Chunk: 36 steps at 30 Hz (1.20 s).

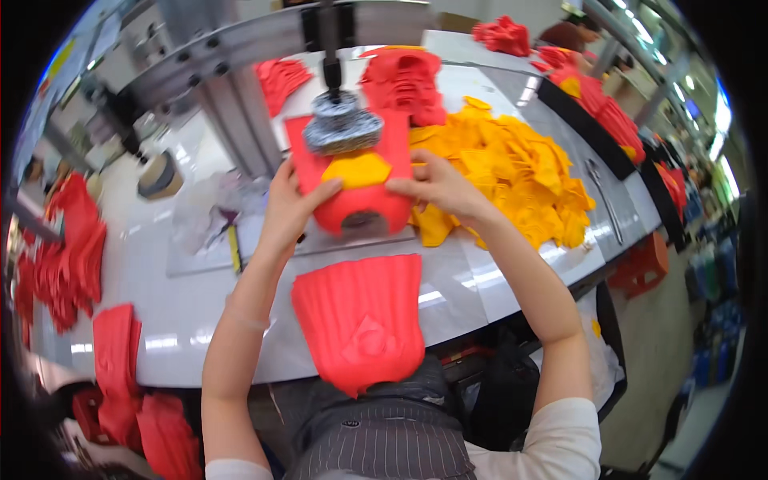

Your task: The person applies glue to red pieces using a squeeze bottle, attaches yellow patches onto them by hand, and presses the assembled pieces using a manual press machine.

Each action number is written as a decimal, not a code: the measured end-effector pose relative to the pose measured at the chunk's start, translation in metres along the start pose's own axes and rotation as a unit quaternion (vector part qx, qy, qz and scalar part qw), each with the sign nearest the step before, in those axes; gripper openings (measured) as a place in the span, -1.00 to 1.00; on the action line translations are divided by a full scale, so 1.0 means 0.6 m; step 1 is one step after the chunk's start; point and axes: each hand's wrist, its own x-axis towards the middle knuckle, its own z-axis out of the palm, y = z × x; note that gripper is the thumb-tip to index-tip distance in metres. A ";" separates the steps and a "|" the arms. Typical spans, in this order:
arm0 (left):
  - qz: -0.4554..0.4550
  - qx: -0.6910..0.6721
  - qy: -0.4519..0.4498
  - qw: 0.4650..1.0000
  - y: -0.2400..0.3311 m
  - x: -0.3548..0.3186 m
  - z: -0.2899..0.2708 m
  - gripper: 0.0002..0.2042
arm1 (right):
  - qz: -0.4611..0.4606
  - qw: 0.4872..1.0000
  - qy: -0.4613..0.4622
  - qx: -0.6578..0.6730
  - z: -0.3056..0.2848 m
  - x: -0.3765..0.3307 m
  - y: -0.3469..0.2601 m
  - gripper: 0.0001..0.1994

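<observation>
A red moulded sheet piece (pixel 392 204) with a rounded lower end and a dark oval opening lies below a foil-wrapped press head (pixel 344 132). On it sits a yellow patch (pixel 362 170), its far edge right under the foil. My left hand (pixel 290 206) grips the red piece's left edge, with the thumb on top by the patch. Along the right edge my right hand (pixel 444 190) does the same, thumb pressed near the patch's right end. Closer to my body rests a ribbed, fan-shaped red piece (pixel 360 312), overhanging the table's near edge.
A heap of yellow pieces (pixel 512 172) spreads right of my right hand. Stacked red pieces (pixel 404 84) lie behind the press. The metal press frame (pixel 236 120) rises at the far left. A metal tool (pixel 606 200) lies near the right edge; more red pieces (pixel 76 248) hang left.
</observation>
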 end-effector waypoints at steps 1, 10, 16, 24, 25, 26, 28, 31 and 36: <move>0.046 0.063 0.032 0.996 -0.008 0.016 -0.003 -0.25 | -0.037 0.994 0.085 0.051 -0.004 0.012 0.008 -0.43; -0.021 0.185 0.105 0.977 -0.067 0.010 -0.034 -0.18 | -0.051 0.994 0.057 -0.081 -0.001 0.091 0.052 -0.37; 0.010 0.170 0.094 0.981 -0.053 -0.017 -0.005 -0.16 | -0.052 0.981 0.097 -0.158 0.001 0.079 0.043 -0.38; 0.019 0.181 0.098 0.978 -0.079 -0.017 -0.025 -0.08 | -0.475 0.742 0.457 -0.124 -0.070 0.093 -0.143 -0.75; 0.022 0.187 0.101 0.977 -0.079 -0.022 -0.031 -0.08 | -0.522 0.745 0.414 -0.041 -0.058 0.105 -0.195 -0.79; 0.032 0.237 0.122 0.963 -0.079 -0.024 -0.024 -0.07 | -0.563 0.737 0.372 0.036 -0.053 0.116 -0.247 -0.84; 0.057 0.324 0.152 0.932 -0.077 -0.028 0.009 -0.05 | -0.498 0.822 0.273 0.041 -0.076 0.154 -0.349 -0.75; 0.102 0.319 0.126 0.934 -0.058 -0.088 -0.006 -0.08 | -0.448 0.856 0.245 0.079 0.026 0.119 -0.413 -0.52; 0.052 0.245 0.150 0.956 0.004 -0.247 -0.056 -0.21 | -0.660 0.541 0.404 -0.330 0.068 0.031 -0.299 -0.35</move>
